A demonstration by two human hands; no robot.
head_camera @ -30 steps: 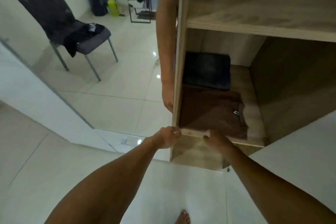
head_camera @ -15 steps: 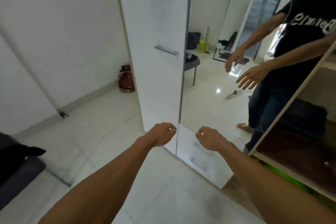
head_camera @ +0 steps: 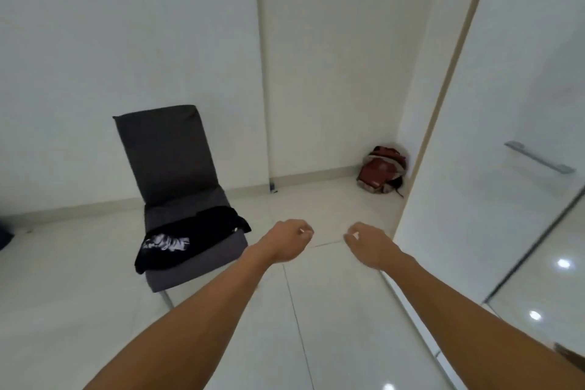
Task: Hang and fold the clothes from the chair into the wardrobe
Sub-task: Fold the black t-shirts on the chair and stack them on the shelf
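Note:
A dark grey chair (head_camera: 167, 155) stands against the white wall at the left. On its seat lies a crumpled black garment (head_camera: 190, 239) with a white print. My left hand (head_camera: 286, 244) is held out in the air just right of the chair seat, its fingers curled shut on nothing. About a hand's width to its right, my right hand (head_camera: 368, 244) is curled the same way and holds nothing. The white wardrobe door (head_camera: 493, 123) with a metal handle (head_camera: 538, 157) stands open at the right; the wardrobe's inside is out of view.
A red-brown backpack (head_camera: 381, 172) leans in the far corner beside the wardrobe door. White glossy floor tiles (head_camera: 316, 294) stretch between me and the chair. A mirror panel (head_camera: 550, 282) at the lower right reflects ceiling lights.
My view has swung left from the wardrobe shelf, past the mirrored door, to the chair. Both hands left the shelf edge and now hang curled in the air.

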